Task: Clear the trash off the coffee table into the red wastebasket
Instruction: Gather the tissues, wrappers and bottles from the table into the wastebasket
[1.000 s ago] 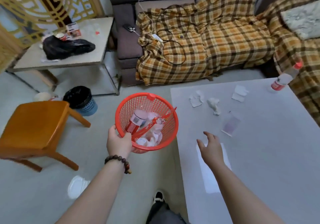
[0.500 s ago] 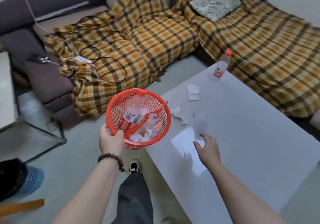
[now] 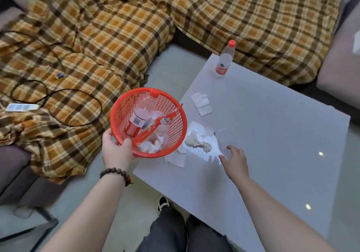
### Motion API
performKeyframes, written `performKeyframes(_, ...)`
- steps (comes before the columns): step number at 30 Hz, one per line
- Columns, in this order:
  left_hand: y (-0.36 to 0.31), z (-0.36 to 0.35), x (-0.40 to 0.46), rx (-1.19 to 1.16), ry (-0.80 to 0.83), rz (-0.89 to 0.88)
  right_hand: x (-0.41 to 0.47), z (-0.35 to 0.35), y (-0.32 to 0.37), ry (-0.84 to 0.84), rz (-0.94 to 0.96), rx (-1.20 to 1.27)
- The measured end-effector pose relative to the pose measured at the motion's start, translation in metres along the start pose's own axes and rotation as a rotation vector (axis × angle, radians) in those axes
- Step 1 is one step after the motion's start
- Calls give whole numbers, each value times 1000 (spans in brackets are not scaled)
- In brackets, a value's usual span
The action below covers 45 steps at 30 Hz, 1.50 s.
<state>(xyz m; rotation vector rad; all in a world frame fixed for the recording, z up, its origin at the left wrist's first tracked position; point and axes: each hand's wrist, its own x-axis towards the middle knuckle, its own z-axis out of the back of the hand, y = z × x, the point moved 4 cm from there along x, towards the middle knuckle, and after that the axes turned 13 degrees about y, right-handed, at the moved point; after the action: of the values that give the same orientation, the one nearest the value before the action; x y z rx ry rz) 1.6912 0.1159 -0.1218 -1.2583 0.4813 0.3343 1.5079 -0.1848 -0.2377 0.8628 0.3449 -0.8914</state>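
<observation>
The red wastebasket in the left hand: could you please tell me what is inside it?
The wastebasket holds a plastic bottle, a red wrapper and crumpled tissues; anything beneath them is hidden.

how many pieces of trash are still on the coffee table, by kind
plastic bottle: 1
flat folded tissues: 2, one far, one by the basket
crumpled tissue wad: 1
clear plastic wrapper near the right hand: 1
total: 5
</observation>
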Motion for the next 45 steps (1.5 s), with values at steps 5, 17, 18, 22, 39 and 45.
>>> performKeyframes(5,-2,-19,34,5,38,-23,47,-4,-9,-63,-43,-23)
performKeyframes(17,18,-46,63,51,28,-41,122,-15,-39,-75,-123,-30)
performKeyframes(18,18,-47,61,49,26,-38,119,-10,-33,-95,-91,0)
performKeyframes(22,10,-53,50,42,39,-17,84,24,17,-234,153,191)
performKeyframes(39,-20,-76,0,-16,189,-35,-17,4,193,263,732,105)
performKeyframes(45,-17,-62,1,-63,176,-20,-6,-7,205,291,703,-274)
